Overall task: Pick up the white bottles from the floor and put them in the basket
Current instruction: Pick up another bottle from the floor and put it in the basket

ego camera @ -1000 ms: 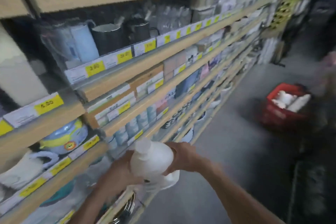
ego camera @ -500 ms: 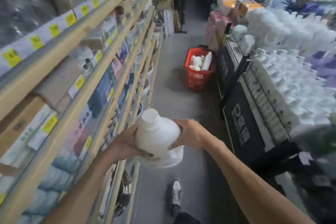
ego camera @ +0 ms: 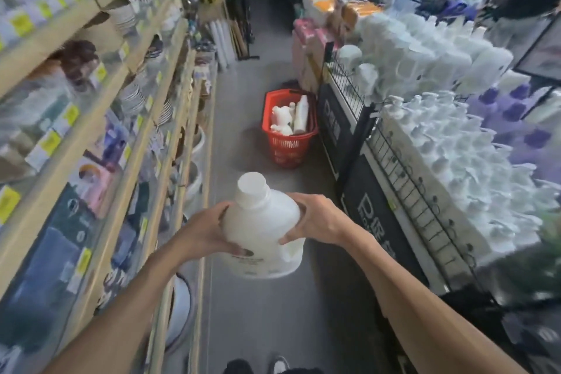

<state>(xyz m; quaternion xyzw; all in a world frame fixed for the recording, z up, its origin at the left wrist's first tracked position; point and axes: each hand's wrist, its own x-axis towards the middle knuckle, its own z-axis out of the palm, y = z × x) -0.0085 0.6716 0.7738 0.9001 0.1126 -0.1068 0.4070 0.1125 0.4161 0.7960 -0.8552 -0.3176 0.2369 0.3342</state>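
Two hands on one bottle [ego camera: 261, 222]: left hand [ego camera: 206, 234] clamps its left flank, right hand [ego camera: 315, 218] its right. Fingers [ego camera: 299, 202] on both sides are curled round the shoulder with thumbs hooked on the near face, so we squeeze the body between the palms. Our read: it's wide and smooth, too fat for a one-hand grip, hence the two-sided clamp. Cap points up and away from us; a near-upright carry keeps any contents off the cap. Bottle is in the air, clear of the floor [ego camera: 243, 313]. Basket [ego camera: 288, 149] stands on the floor well beyond the fingertips, dead ahead, tight against the foot of the rack [ego camera: 334, 127] to their right. Several white bottles [ego camera: 300, 115] already lie in it, so free room looks tight. Likely next: walk up, lower ours in gently.
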